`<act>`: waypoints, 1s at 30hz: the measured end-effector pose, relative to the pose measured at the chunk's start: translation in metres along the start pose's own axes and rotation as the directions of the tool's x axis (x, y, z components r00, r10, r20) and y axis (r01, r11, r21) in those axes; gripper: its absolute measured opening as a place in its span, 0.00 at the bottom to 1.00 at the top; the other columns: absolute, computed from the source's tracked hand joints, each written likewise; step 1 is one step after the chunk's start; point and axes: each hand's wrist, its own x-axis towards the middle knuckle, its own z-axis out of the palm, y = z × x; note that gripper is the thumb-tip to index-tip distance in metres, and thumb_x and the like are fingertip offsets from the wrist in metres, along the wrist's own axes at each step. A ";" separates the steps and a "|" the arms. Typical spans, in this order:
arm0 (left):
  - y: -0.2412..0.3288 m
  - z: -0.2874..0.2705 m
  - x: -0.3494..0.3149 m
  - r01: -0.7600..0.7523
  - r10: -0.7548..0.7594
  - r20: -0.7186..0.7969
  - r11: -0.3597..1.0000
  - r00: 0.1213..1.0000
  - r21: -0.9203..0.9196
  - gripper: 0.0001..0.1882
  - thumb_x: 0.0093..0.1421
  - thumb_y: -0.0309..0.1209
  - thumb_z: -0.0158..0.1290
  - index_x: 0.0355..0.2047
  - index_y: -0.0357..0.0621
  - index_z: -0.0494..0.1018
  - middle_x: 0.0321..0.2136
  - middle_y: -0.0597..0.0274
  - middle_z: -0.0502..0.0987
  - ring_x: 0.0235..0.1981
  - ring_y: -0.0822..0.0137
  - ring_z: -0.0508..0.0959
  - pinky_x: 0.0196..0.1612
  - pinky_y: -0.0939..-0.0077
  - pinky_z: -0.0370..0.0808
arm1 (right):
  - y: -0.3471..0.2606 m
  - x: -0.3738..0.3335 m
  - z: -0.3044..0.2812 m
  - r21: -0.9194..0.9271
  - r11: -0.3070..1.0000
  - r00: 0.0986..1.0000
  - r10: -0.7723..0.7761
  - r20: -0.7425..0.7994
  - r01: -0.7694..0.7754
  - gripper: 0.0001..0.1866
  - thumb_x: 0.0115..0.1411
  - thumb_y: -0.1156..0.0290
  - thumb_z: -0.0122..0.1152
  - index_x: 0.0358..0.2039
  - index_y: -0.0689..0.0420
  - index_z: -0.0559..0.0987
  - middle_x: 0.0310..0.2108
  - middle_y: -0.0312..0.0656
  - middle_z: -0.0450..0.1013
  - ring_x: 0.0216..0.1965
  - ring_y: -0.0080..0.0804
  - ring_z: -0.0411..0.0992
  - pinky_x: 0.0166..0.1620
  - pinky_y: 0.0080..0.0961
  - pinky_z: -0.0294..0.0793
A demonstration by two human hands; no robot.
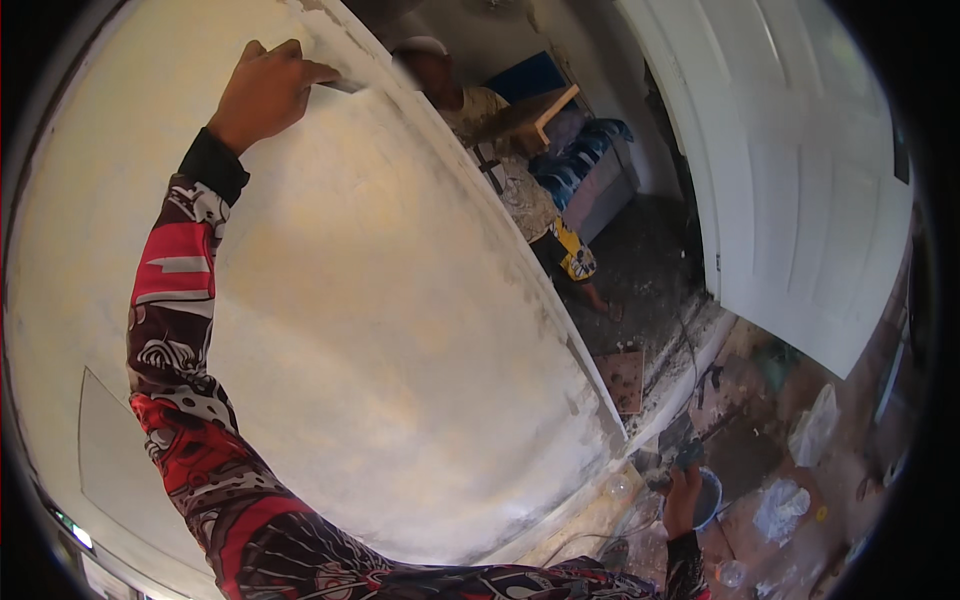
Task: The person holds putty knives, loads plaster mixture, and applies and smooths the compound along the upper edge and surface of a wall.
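The person's left hand (268,95), raised high at the upper left, was closed around a thin, dark, flat-bladed hand tool (345,86), whose blade lay against the cream-white plastered wall (390,310) near its right-hand edge. The wall's surface was patchy, with pale and yellowish areas.

The right hand (683,500) was low at the lower right, beside a round, blue-grey bucket (708,499). Its fingers were curled, and it seemed to grip a dark grey, flat, plate-like tool (679,440) just above it, though the view there was small and blurred.

Past the wall's edge, another person (522,190) in yellow-patterned shorts was in the next room, near a light-brown wooden board (530,115). A white panelled door (790,160) stood at the right. Below it, a translucent plastic bag (815,427) and a crumpled whitish plastic bag (780,511) lay on the littered brown floor (745,450).
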 end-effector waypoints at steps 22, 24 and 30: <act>-0.106 -0.011 0.033 -0.089 0.112 -0.119 0.979 0.987 0.184 0.37 0.49 0.12 0.43 0.59 0.55 0.70 0.60 0.66 0.72 0.64 0.60 0.66 0.65 0.57 0.61 | 0.010 0.005 -0.003 0.052 0.999 1.000 0.007 -0.010 -0.007 0.15 0.62 0.77 0.48 0.50 0.58 0.72 0.38 0.33 0.71 0.34 0.20 0.71 0.30 0.21 0.78; -0.108 -0.012 0.017 -0.089 0.101 -0.079 0.987 0.992 0.136 0.29 0.53 0.15 0.45 0.53 0.56 0.75 0.55 0.68 0.75 0.57 0.63 0.73 0.59 0.60 0.66 | 0.017 0.009 -0.008 -0.028 0.999 1.000 -0.018 0.000 0.018 0.16 0.63 0.78 0.47 0.52 0.58 0.71 0.40 0.34 0.72 0.36 0.20 0.72 0.30 0.21 0.78; -0.102 -0.018 0.027 0.202 -0.173 -0.163 0.963 0.971 0.177 0.26 0.58 0.23 0.47 0.55 0.63 0.74 0.45 0.69 0.80 0.40 0.62 0.79 0.47 0.61 0.71 | -0.003 -0.002 0.010 -0.017 0.997 0.997 -0.072 -0.010 0.072 0.15 0.62 0.75 0.50 0.49 0.54 0.73 0.36 0.29 0.71 0.30 0.15 0.68 0.28 0.16 0.71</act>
